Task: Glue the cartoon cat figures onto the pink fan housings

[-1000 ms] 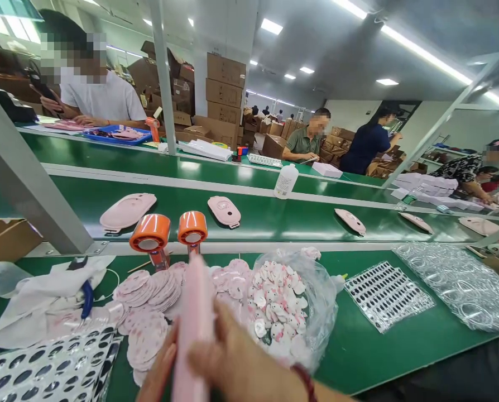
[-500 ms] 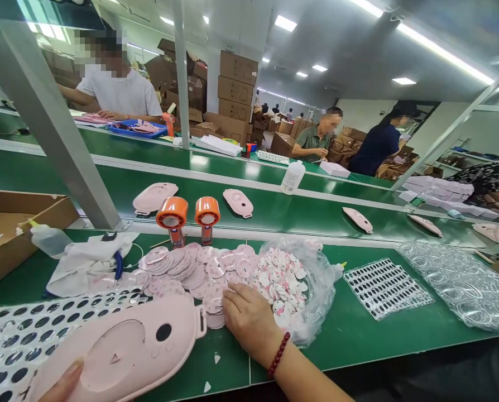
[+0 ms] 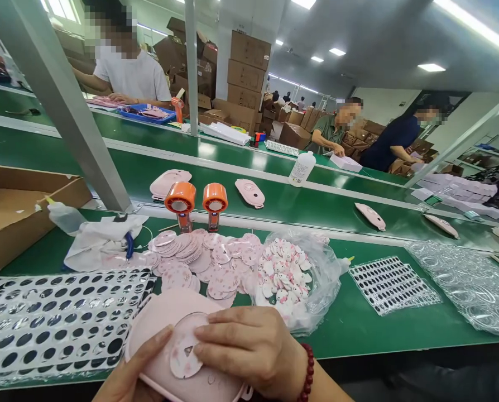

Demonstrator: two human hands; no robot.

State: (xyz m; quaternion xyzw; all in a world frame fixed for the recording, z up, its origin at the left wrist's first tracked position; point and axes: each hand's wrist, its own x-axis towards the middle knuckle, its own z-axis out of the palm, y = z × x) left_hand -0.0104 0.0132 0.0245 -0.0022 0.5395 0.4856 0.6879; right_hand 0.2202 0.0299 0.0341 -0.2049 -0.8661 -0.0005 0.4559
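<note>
Case point(image 3: 159, 315), pink, is low in front, gripped by the left hand point(image 3: 128, 377). The right hand point(image 3: 249, 346) touches a round card point(image 3: 183, 360) on the case, but I can't tell if it pinches or just presses. Past them lie pink cards point(image 3: 180, 273) and a bag point(image 3: 327, 290) of white bits point(image 3: 282, 268). Farther off stand 2 orange fans point(image 3: 180, 196), then a white bottle point(image 3: 302, 168).

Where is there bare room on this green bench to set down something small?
Bare table shows between the plastic bag, the right spotted sheet and the near edge. Behind, the green strip has room in front of the bottle, between pink cases. It's crowded on the left: spotted sheet, pink discs and cloth.
</note>
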